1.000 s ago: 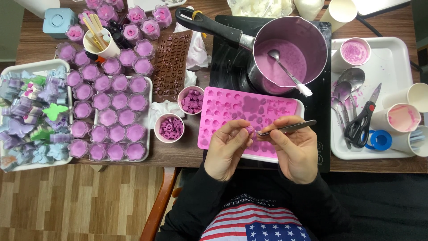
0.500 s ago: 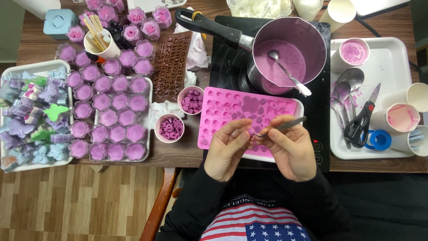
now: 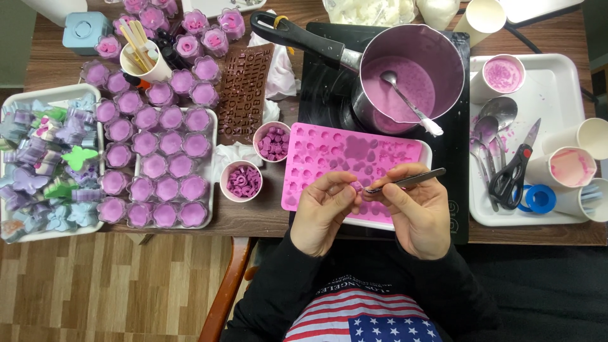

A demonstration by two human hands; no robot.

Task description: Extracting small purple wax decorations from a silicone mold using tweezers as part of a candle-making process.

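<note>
My left hand [image 3: 325,212] pinches a small pink wax piece [image 3: 356,186] between thumb and fingers, just above the near edge of a pink silicone mould [image 3: 329,158]. My right hand [image 3: 418,212] holds metal tweezers [image 3: 408,180], their tip touching that small piece. Both hands hover over the mould's front half. Left of the mould stand two small paper cups of purple pieces, one nearer [image 3: 243,180] and one farther [image 3: 272,142].
A pot [image 3: 411,76] of purple wax with a spoon sits on a black hob behind the mould. A right-hand white tray [image 3: 557,101] holds spoons, scissors [image 3: 510,177], tape and cups. On the left are flower-shaped purple candles [image 3: 158,164], a brown letter mould [image 3: 244,92] and a tray of coloured shapes [image 3: 38,158].
The tweezers have tilted slightly and their tip has come against the small piece in my left fingers. My hands stay in nearly the same place.
</note>
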